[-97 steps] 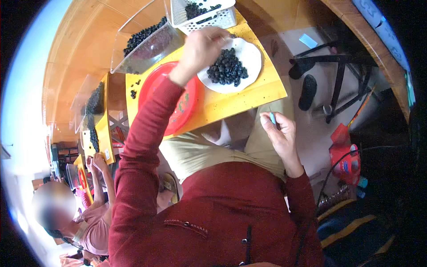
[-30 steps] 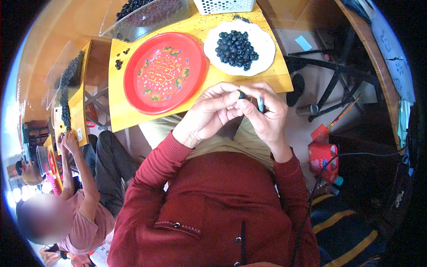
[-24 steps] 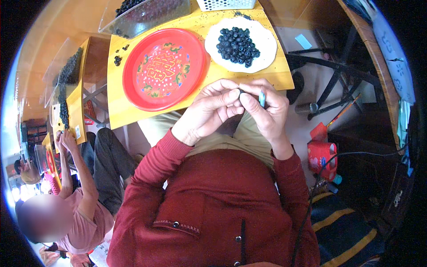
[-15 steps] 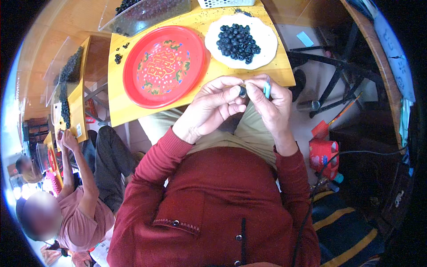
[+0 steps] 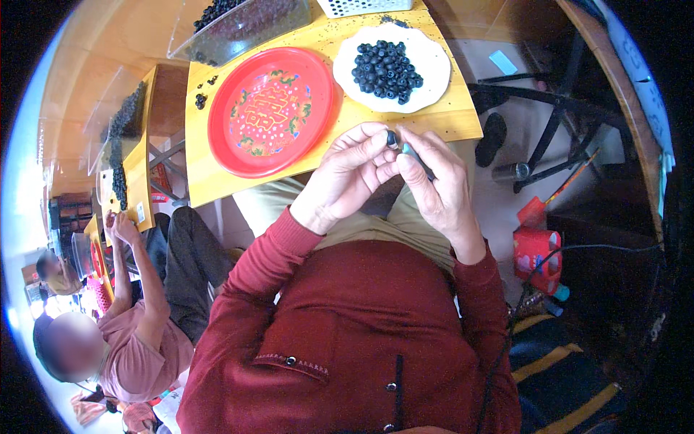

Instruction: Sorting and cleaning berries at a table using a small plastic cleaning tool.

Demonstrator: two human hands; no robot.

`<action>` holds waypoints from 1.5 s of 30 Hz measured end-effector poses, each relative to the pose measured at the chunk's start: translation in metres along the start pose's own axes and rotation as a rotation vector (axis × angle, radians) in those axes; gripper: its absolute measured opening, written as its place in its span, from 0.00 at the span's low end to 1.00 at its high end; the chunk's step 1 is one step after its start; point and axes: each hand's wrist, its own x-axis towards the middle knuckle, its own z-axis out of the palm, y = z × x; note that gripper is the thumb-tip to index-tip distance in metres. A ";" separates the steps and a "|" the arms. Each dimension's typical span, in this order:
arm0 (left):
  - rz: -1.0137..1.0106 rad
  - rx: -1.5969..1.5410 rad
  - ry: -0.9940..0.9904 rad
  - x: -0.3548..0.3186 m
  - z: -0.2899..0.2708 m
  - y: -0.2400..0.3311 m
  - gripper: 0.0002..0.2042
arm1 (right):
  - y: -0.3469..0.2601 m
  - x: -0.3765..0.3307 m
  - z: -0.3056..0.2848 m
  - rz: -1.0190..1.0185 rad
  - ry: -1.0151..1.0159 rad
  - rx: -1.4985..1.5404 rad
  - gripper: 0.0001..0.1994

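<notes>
Between the thumb and fingers of my left hand (image 5: 345, 168) is a small dark round piece (image 5: 392, 137), bead-like or berry-like, with a pale spot. Close beside it, my right hand (image 5: 442, 189) is closed around a small tool with a teal part (image 5: 408, 150); its tip is too small to make out. Both hands are above my lap, at the near edge of the yellow table (image 5: 463, 124). Beyond them, a scalloped white plate (image 5: 435, 64) bears a heap of similar dark round pieces (image 5: 387, 71). To its left lies a round red tray (image 5: 222, 137) with a printed pattern.
A clear bin (image 5: 253, 32) of dark pieces and a white perforated basket (image 5: 361, 6) stand at the far side. Dark crumbs dot the table. At left, another person (image 5: 144, 340) works at another table. Right are black metal legs (image 5: 553, 130) and a red paper container (image 5: 538, 253).
The teal tool has turned in my right hand and now slants down beside the dark piece. My right fingers have shifted slightly apart from the left ones. The view has moved slightly.
</notes>
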 end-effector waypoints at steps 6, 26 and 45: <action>0.004 -0.039 0.001 0.000 0.003 -0.005 0.08 | -0.001 -0.003 -0.004 0.008 -0.015 -0.050 0.18; 0.037 0.068 -0.016 -0.003 0.015 -0.014 0.08 | -0.004 -0.012 -0.016 0.009 -0.003 0.042 0.16; 0.065 0.113 -0.020 -0.005 0.028 -0.020 0.08 | -0.002 -0.017 -0.024 0.023 0.056 0.192 0.18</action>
